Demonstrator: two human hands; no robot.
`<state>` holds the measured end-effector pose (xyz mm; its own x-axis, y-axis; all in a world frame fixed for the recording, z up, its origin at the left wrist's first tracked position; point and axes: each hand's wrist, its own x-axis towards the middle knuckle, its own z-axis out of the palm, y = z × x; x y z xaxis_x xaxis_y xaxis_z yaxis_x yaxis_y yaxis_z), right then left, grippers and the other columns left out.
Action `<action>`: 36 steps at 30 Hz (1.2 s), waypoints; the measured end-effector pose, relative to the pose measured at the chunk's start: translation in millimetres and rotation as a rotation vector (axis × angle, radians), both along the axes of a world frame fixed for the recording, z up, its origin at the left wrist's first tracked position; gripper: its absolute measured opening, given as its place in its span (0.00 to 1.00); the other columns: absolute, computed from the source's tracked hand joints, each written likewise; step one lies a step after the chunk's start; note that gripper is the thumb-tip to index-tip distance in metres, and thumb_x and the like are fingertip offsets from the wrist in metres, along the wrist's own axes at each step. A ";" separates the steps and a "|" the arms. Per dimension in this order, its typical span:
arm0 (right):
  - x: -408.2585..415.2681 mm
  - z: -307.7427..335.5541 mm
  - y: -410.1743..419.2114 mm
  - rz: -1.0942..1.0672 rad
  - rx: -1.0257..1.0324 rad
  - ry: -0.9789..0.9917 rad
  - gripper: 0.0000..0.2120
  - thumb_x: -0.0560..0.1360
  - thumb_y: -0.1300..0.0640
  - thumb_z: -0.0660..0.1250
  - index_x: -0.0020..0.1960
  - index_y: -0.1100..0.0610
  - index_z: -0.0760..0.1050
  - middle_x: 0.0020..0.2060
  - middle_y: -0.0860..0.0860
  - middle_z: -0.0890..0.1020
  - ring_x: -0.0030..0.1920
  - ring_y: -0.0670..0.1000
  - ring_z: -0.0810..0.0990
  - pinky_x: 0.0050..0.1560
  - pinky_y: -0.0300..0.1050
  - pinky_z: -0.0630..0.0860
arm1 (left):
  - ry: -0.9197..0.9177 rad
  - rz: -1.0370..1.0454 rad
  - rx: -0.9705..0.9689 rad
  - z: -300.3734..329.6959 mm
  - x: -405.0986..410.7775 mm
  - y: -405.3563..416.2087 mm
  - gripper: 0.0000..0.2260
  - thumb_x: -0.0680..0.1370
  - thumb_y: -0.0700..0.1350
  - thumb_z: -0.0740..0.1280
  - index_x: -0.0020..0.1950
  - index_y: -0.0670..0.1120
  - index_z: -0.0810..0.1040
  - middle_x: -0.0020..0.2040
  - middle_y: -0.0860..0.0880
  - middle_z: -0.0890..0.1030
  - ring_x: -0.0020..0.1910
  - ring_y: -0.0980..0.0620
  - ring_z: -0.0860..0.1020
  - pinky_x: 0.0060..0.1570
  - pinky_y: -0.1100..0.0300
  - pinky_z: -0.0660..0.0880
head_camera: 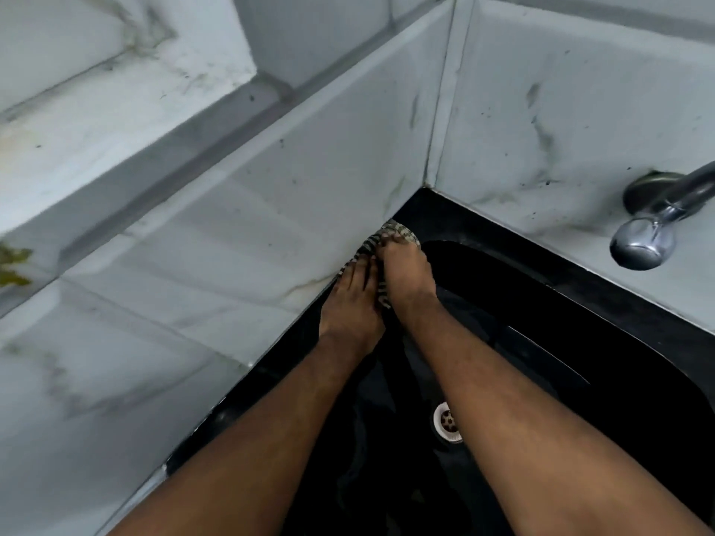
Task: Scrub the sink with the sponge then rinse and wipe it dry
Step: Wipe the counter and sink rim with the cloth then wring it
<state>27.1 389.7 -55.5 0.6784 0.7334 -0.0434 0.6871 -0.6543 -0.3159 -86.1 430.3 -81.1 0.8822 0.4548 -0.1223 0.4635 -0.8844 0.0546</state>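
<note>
We judge wipe-dry stage: both hands, left hand [350,303] and right hand [406,272], press striped cloth [387,236] flat-fingered onto black sink [580,342] rim, far-left corner. No sponge visible; faucet [654,222] off.

striped cloth [387,236] mostly hidden under both hands; tap [657,222] cut off right

Left arm: we see it bare, reaching forward and up from the lower left.
Left hand [350,303]: back up, fingers straight, pressed flat.
Right arm: bare, reaching forward from the lower right.
Right hand [406,276]: just beside the left, touching it, back up, fingertips [390,239] bent down and pressing.
</note>
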 end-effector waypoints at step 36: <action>71.1 0.0 -301.2 -0.483 -0.180 -0.184 0.20 0.80 0.62 0.58 0.71 0.51 0.68 0.73 0.52 0.70 0.72 0.53 0.69 0.68 0.48 0.71 | -0.078 -0.758 -0.074 20.1 163.6 -182.1 0.31 0.79 0.41 0.63 0.81 0.50 0.57 0.79 0.48 0.60 0.78 0.48 0.59 0.78 0.52 0.53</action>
<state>98.3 88.5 -55.4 0.9445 0.3284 0.0116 0.3283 -0.9418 -0.0724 77.6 248.2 -61.0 0.9570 -0.2852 -0.0532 -0.2762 -0.9518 0.1337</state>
